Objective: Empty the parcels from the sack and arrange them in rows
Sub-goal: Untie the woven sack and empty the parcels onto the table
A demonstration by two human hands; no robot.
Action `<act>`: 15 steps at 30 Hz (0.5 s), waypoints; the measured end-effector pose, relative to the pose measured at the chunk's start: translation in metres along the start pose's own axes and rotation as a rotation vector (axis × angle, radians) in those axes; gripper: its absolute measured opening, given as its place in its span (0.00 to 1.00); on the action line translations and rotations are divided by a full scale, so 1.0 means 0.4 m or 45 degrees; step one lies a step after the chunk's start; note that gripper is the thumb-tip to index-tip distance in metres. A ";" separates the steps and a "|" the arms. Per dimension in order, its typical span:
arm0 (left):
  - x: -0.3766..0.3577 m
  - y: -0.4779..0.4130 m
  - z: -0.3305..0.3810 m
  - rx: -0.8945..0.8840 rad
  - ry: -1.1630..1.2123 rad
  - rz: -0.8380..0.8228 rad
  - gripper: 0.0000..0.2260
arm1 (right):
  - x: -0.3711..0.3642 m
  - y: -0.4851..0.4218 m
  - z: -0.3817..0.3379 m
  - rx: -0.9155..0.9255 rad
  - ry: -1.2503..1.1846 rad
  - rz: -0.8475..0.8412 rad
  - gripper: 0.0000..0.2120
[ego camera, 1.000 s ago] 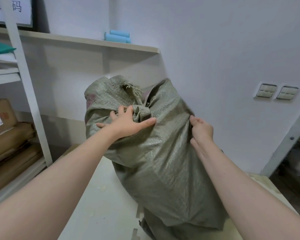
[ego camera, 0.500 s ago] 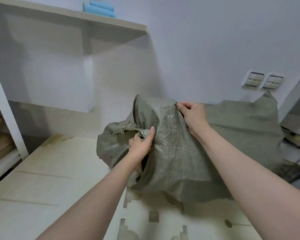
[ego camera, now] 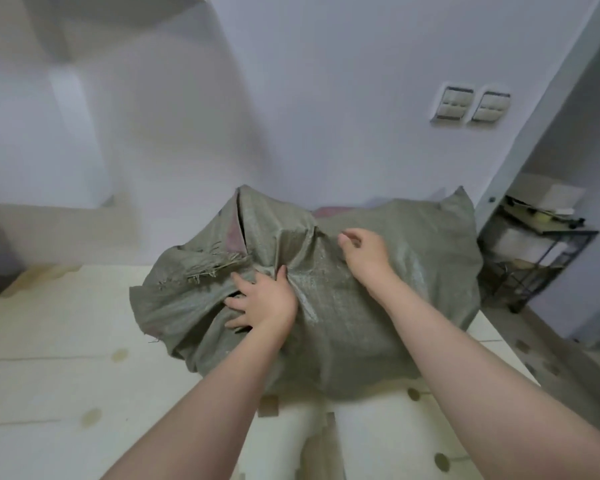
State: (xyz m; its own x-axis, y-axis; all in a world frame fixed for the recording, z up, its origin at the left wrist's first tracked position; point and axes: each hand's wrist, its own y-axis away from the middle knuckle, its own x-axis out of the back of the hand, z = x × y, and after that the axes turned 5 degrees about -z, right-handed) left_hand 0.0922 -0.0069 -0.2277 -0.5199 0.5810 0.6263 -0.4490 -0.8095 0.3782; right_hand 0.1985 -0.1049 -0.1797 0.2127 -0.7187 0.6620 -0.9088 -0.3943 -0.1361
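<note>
Emptying not begun: sack [ego camera: 378, 306] lies at desk [ego camera: 66, 341] far edge, left hand [ego camera: 260, 303] pressing flat, right hand [ego camera: 364, 251] loosely curled, empty (parcels unseen); next, open its mouth.

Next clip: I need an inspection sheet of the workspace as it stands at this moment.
Surface: pale boards with a few brownish spots.
Job's things: sack lies bulging on its side on the boards, frayed mouth to the left; nothing out of it yet.
Clutter: nothing seen.
Grippers: left hand spread flat on the sack near the mouth; right hand over the sack, fingers curled, grip unclear.
Cables: nothing seen.
Surroundings: white wall behind, two switch plates on it, black rack at the right.
</note>
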 end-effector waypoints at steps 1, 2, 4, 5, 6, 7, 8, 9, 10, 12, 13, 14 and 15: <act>-0.001 -0.003 0.004 0.019 -0.008 0.009 0.28 | 0.018 0.003 0.029 -0.136 0.123 0.046 0.20; -0.003 -0.005 0.008 0.041 -0.010 0.009 0.27 | 0.036 0.006 0.062 -0.293 0.251 0.049 0.24; -0.011 0.003 0.010 0.081 -0.012 0.023 0.26 | 0.067 0.021 0.113 -0.570 0.421 -0.041 0.33; -0.014 0.012 0.009 0.093 -0.008 0.035 0.26 | 0.079 0.031 0.129 -0.665 0.421 -0.051 0.36; -0.018 0.020 0.008 0.098 -0.010 0.047 0.25 | 0.086 0.036 0.145 -0.753 0.382 -0.016 0.39; -0.019 0.026 0.006 0.101 -0.016 0.056 0.25 | 0.093 0.039 0.160 -0.831 0.327 0.041 0.40; -0.017 0.029 0.004 0.108 -0.025 0.069 0.25 | 0.098 0.039 0.178 -0.879 0.289 0.101 0.42; -0.012 0.029 0.001 0.121 -0.028 0.077 0.25 | 0.104 0.040 0.192 -0.895 0.280 0.133 0.42; -0.006 0.028 -0.005 0.138 -0.026 0.085 0.25 | 0.108 0.037 0.209 -0.890 0.292 0.132 0.43; 0.006 0.021 -0.020 0.151 -0.021 0.105 0.25 | 0.122 0.035 0.233 -0.847 0.324 0.077 0.43; 0.011 0.020 -0.032 0.138 -0.032 0.121 0.25 | 0.130 0.035 0.241 -0.834 0.345 0.064 0.43; 0.015 0.019 -0.042 0.112 -0.055 0.136 0.25 | 0.135 0.034 0.247 -0.834 0.366 0.065 0.42; 0.019 0.019 -0.052 0.081 -0.081 0.147 0.26 | 0.136 0.035 0.248 -0.836 0.398 0.056 0.40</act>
State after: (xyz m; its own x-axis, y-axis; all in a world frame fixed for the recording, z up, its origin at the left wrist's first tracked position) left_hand 0.0697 -0.0069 -0.2343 -0.5174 0.4787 0.7093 -0.3409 -0.8756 0.3422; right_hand 0.2327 -0.2063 -0.2187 0.1477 -0.4902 0.8590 -0.9630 0.1265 0.2378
